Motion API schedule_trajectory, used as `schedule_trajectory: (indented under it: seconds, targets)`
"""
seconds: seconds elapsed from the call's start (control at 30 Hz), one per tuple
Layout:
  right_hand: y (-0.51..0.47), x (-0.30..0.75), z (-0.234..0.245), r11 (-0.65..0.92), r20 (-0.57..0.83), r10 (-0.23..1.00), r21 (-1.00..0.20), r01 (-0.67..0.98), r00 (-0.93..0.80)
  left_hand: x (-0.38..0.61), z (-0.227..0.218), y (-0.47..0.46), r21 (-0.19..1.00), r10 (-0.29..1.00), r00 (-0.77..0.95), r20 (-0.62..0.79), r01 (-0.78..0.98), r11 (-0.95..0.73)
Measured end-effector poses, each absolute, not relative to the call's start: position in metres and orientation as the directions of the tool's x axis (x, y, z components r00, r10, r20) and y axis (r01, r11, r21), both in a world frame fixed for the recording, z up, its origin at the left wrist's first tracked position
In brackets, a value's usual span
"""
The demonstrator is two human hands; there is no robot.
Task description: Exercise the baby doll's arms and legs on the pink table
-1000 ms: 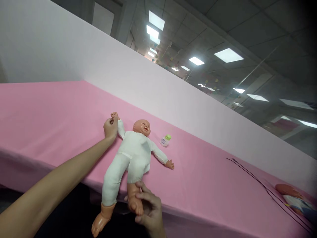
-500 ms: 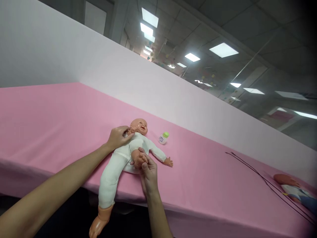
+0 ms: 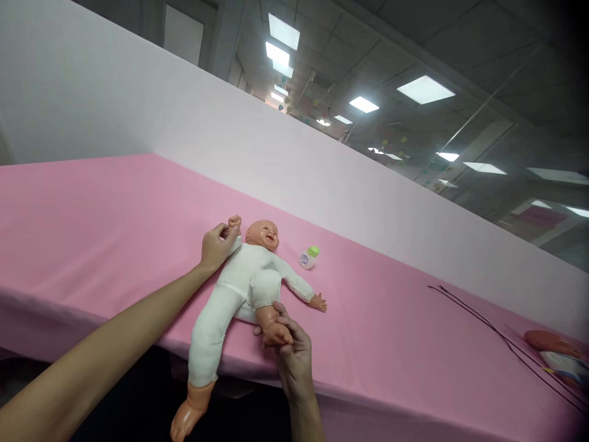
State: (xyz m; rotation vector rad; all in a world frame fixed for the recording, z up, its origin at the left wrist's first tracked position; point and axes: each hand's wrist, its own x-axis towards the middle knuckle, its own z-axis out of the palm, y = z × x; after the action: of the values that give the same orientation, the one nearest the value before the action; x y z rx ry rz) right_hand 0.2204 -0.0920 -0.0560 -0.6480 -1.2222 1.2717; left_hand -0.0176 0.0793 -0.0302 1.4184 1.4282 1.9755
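A baby doll [image 3: 248, 270] in a white suit lies on its back on the pink-covered table [image 3: 115, 227]. Its head points toward the white wall. My left hand [image 3: 217, 247] grips the doll's arm at the wrist, holding it out beside the head. Around the doll's ankle and bare foot, my right hand [image 3: 294, 353] is closed, with that leg bent and raised. The other leg hangs over the table's front edge. The doll's free arm lies stretched out on the cover. Beyond it stands a small bottle [image 3: 308, 258] with a green cap, touched by neither hand.
Dark thin cables [image 3: 488, 325] run across the table's right side. A second doll [image 3: 559, 353] lies at the far right, partly out of view. A low white wall [image 3: 276, 159] borders the table's back.
My left hand has moved the doll's arm from across its chest up and outward beside the head. My right hand has drawn the bent leg down toward me, straightening it somewhat.
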Motion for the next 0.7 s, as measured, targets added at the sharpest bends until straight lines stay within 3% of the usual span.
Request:
schedule_trajectory:
  seconds: [0.23,0.5,0.6,0.7]
  targets:
    - [-0.111,0.238,-0.046,0.304,0.313,0.949,-0.878,-0.371,0.035,-0.017,-0.031,0.076,0.837,0.716,-0.435,0.546,0.309,-0.451]
    - [-0.145,0.263,-0.095,0.276,0.346,0.895,-0.925,-0.260,-0.280,-0.016,-0.032,0.079,0.846,0.707,-0.466,0.532,0.284,-0.451]
    - [-0.153,0.261,-0.105,0.303,0.385,0.869,-0.911,-0.281,-0.311,-0.026,-0.031,0.088,0.882,0.654,-0.606,0.452,0.197,-0.428]
    - [-0.153,0.259,-0.093,0.357,0.410,0.884,-0.902,-0.241,-0.224,-0.037,-0.028,0.093,0.915,0.575,-0.737,0.355,0.148,-0.376]
